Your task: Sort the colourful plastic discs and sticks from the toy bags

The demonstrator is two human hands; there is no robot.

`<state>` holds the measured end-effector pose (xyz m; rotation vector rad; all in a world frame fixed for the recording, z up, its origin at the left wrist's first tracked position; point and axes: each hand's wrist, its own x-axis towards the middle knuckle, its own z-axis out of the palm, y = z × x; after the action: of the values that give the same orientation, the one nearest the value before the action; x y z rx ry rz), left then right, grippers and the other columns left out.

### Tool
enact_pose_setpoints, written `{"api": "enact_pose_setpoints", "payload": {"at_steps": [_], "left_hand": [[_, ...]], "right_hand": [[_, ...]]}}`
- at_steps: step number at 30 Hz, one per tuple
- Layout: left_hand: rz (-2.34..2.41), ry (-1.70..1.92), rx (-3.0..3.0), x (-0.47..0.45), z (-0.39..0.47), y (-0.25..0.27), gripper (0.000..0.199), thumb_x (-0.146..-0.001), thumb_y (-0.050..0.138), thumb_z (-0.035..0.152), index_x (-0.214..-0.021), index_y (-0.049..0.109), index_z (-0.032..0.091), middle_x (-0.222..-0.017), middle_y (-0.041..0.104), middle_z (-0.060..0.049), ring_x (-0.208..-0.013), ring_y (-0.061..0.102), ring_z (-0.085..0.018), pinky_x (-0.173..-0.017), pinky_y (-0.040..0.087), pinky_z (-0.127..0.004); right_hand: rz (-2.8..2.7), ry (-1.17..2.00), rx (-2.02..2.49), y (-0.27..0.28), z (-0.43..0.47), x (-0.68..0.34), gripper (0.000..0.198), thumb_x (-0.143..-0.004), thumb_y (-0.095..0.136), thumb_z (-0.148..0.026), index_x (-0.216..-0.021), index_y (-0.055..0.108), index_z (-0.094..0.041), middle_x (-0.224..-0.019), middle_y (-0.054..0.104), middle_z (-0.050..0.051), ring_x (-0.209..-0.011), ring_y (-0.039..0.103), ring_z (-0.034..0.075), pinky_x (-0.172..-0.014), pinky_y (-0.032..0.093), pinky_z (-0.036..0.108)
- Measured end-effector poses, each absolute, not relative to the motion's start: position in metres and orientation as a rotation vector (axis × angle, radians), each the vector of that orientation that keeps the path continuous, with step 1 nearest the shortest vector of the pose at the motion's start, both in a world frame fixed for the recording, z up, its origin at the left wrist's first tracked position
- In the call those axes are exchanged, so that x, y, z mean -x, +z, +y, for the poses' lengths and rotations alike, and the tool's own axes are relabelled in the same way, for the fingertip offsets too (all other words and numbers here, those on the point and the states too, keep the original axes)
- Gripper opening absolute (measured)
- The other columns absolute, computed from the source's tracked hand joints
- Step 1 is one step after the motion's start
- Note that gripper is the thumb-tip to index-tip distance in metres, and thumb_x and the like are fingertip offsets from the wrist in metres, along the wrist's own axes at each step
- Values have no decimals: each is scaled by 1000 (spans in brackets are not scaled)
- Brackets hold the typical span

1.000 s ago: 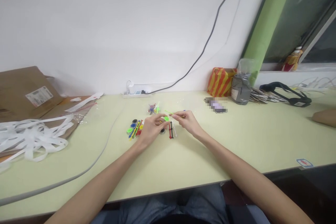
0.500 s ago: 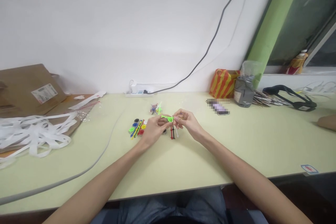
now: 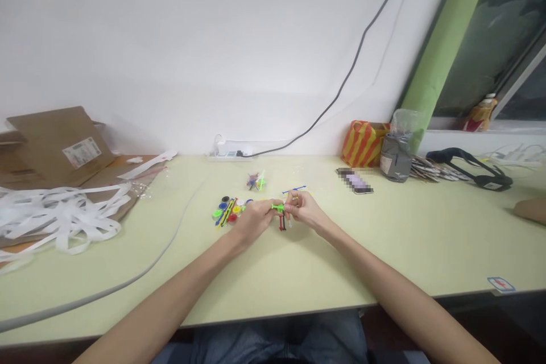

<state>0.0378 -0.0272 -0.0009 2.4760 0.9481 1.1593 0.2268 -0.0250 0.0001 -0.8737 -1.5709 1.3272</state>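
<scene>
Both hands meet over the table around a bright green plastic arrow (image 3: 277, 207). My left hand (image 3: 252, 222) is closed, pinching it from the left. The closed fingers of my right hand (image 3: 310, 211) grip near its right end; their exact contact is partly hidden. Below the fingers lie a red arrow (image 3: 281, 223) and a black one, with a white one beside them. A blue arrow (image 3: 294, 189) rests just beyond my right hand. Left of my left hand are several coloured round discs, among them a green disc (image 3: 217, 214), and a bundle of yellow and blue arrows (image 3: 224, 214).
A small clear bag of coloured pieces (image 3: 255, 181) lies farther back. Behind it is a power strip (image 3: 230, 151). A phone (image 3: 355, 181), striped bag (image 3: 362, 143) and grey container (image 3: 396, 156) stand right. White strips (image 3: 63, 219), cardboard (image 3: 63, 136) and a grey cable (image 3: 140, 281) are left.
Both hands have shifted slightly down and toward the right with the green arrow, which looks turned. The blue arrow beyond my right hand now shows. The camera view has tilted a little.
</scene>
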Motion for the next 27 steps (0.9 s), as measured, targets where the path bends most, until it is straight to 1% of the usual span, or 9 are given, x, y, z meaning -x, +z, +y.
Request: {"api": "enact_pose_setpoints", "payload": {"at_steps": [3, 6, 9, 11, 14, 17, 21, 25, 27], "left_hand": [[954, 1174, -2560, -35, -25, -3, 30, -88, 51, 12, -103, 73, 22, -83, 76, -4, -68, 70, -15, -67, 53, -25], [943, 1228, -2517, -35, -26, 1, 22, -89, 55, 19, -101, 73, 22, -81, 76, -3, -68, 71, -16, -68, 54, -25], [991, 1311, -2382, -35, -29, 9, 20, -89, 60, 29, -104, 71, 22, -90, 77, -4, -76, 73, -18, -73, 56, -26], [1060, 1343, -2337, -35, -30, 13, 24, -88, 62, 33, -109, 68, 22, -91, 77, -3, -79, 74, -19, -73, 56, -27], [1100, 1274, -2377, -33, -29, 13, 34, -89, 62, 35, -122, 60, 25, -91, 77, -1, -81, 75, -20, -74, 57, -28], [1135, 1174, -2479, -28, -21, 11, 41, -93, 57, 35, -132, 51, 26, -101, 76, -3, -87, 73, -19, -81, 56, -31], [1149, 1145, -2760, -10, 2, 12, 28, -95, 47, 24, -118, 63, 22, -114, 72, -8, -107, 66, -23, -95, 49, -39], [1120, 1066, -2927, 7, 19, 16, 25, -91, 45, 18, -100, 68, 21, -108, 72, -8, -104, 65, -25, -89, 48, -41], [1102, 1009, -2969, 8, 20, 16, 26, -91, 43, 14, -95, 68, 21, -108, 71, -7, -104, 63, -25, -88, 46, -41]], "right_hand": [[-1602, 1272, 869, -3, -23, -224, 41, -71, 75, -50, -70, 45, -21, -52, 62, -1, -38, 39, 8, -41, 24, 20], [-1638, 1226, 879, 4, -24, -225, 42, -74, 71, -54, -71, 45, -22, -57, 62, -1, -40, 44, 10, -43, 32, 22], [-1709, 869, 872, 17, -31, -225, 29, -80, 69, -45, -80, 56, -19, -76, 67, 3, -67, 59, 15, -59, 43, 26], [-1777, 639, 854, 22, -36, -221, 18, -84, 66, -36, -88, 62, -20, -89, 68, 4, -82, 60, 17, -70, 45, 27], [-1853, 521, 840, 22, -35, -220, 8, -87, 61, -28, -89, 62, -20, -90, 68, 3, -82, 59, 16, -77, 44, 28], [-1817, 454, 914, 21, -18, -238, 6, -87, 62, -25, -86, 64, -19, -86, 67, 3, -80, 58, 16, -78, 44, 29], [-1871, 407, 1152, 17, 7, -285, 4, -79, 71, -21, -81, 70, -17, -89, 65, 5, -81, 56, 17, -76, 43, 30], [-2094, 331, 1260, 8, 15, -306, 5, -72, 74, -16, -76, 74, -18, -101, 61, 8, -97, 54, 22, -88, 42, 34], [-2125, 227, 1266, 6, 12, -303, 14, -72, 75, -16, -85, 74, -20, -108, 59, 9, -103, 52, 24, -92, 41, 37]]}}
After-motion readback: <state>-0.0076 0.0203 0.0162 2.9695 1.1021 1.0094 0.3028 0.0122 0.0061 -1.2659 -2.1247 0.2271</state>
